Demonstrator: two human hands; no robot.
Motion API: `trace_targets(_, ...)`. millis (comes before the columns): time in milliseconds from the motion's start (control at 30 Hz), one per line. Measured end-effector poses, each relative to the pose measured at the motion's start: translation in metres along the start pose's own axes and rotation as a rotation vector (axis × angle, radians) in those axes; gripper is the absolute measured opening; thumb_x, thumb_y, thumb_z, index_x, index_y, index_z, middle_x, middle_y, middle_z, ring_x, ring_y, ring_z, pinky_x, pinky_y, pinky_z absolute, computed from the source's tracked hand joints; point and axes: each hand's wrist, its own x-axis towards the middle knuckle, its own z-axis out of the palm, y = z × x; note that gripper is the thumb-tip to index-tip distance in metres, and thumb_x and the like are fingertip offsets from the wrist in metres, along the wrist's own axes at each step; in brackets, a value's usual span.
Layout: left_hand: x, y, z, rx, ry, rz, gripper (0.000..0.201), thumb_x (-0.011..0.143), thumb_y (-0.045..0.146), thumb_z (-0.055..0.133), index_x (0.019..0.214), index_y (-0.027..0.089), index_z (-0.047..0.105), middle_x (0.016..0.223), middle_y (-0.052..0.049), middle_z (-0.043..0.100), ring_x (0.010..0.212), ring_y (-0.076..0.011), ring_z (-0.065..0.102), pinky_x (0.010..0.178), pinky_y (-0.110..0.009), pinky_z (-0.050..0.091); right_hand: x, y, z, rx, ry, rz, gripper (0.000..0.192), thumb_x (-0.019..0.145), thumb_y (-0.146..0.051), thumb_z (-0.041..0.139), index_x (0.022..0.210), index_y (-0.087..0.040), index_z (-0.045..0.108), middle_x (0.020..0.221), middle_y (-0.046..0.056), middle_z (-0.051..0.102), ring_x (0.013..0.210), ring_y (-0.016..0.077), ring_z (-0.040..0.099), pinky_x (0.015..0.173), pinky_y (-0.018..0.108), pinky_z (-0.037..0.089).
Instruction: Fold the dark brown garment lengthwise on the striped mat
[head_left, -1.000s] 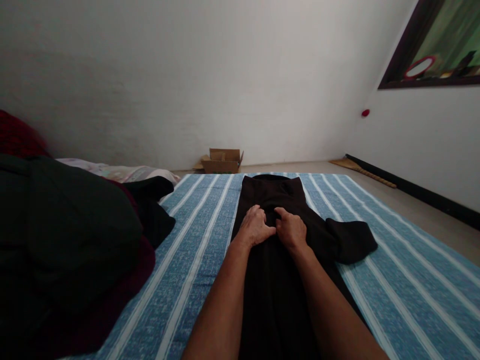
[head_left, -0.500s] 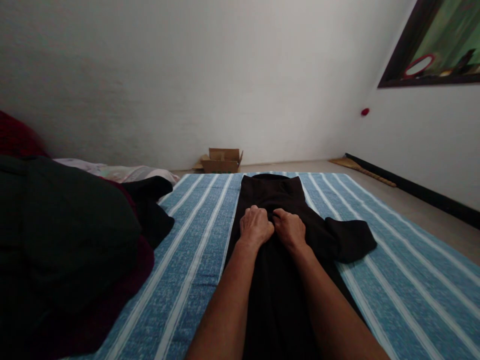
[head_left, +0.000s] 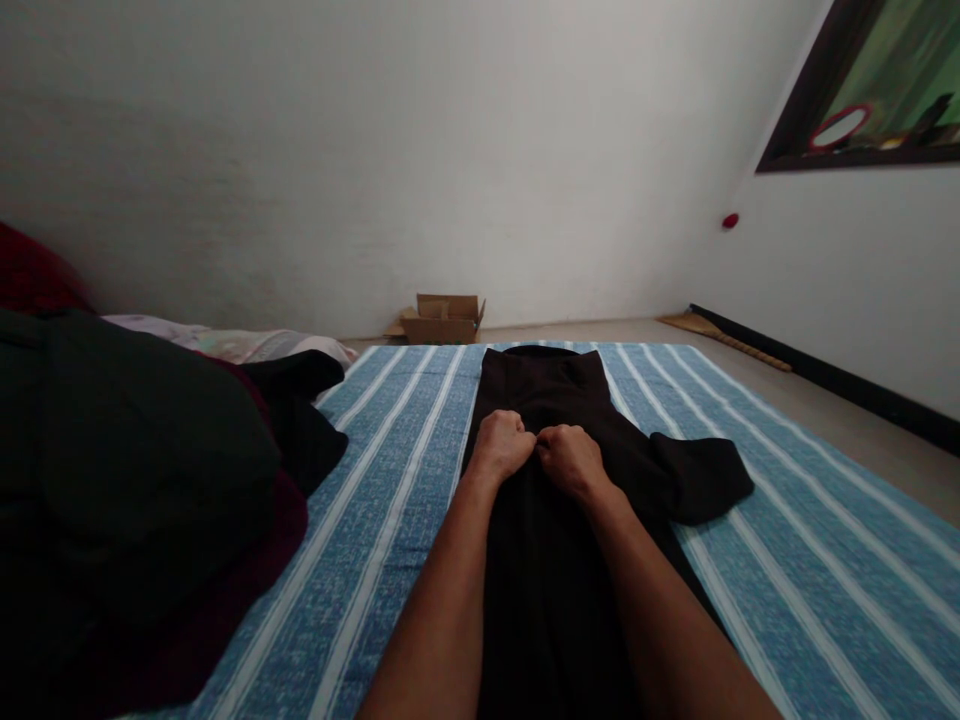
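Fingertips buried in black garment (head_left: pixel 547 520)

Clothes pile (head_left: pixel 135 480) blocks left; striped mat (head_left: pixel 810 560) open right.

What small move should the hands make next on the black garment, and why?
Probably draw the pinched fabric toward the body. The left hand and right hand are fisted side by side on the middle of the black garment, which lies flat along the striped blue mat, one sleeve splayed right.

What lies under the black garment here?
The blue striped mat shows on both sides of the black garment; the mat beneath is covered. Both fists rest on top.
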Motion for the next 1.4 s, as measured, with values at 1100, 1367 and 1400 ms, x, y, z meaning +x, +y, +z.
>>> trace_targets(1100, 0.001, -0.014, 0.021, -0.117, 0.046, 0.118, 0.011, 0.073, 0.016, 0.060, 0.075, 0.018, 0.071, 0.083, -0.003, 0.065, 0.080, -0.0155, 0.060, 0.079, -0.026, 0.044, 0.014, 0.016, 0.020, 0.551, -0.167, 0.245, 0.013, 0.077, -0.019, 0.048, 0.073, -0.014, 0.060, 0.047, 0.001, 0.059, 0.033, 0.0128, 0.054, 0.032, 0.017, 0.038)
trace_targets(1367, -0.001, -0.015, 0.030, -0.020, 0.062, 0.128, 0.011, 0.075, 0.019, 0.060, 0.080, 0.019, 0.071, 0.088, -0.004, 0.063, 0.085, -0.0161, 0.059, 0.080, -0.026, 0.044, 0.011, 0.016, 0.012, 0.421, -0.102, 0.219, 0.011, 0.075, -0.020, 0.053, 0.071, -0.015, 0.062, 0.050, 0.002, 0.060, 0.032, 0.0092, 0.051, 0.034, 0.015, 0.036)
trace_targets(1400, 0.000, -0.016, 0.030, -0.027, 0.062, 0.126, 0.010, 0.075, 0.019, 0.061, 0.079, 0.019, 0.071, 0.087, -0.004, 0.063, 0.084, -0.0159, 0.059, 0.079, -0.025, 0.044, 0.011, 0.016, 0.012, 0.422, -0.109, 0.218, 0.011, 0.075, -0.021, 0.053, 0.072, -0.015, 0.063, 0.050, 0.002, 0.060, 0.032, 0.0095, 0.052, 0.035, 0.016, 0.037)
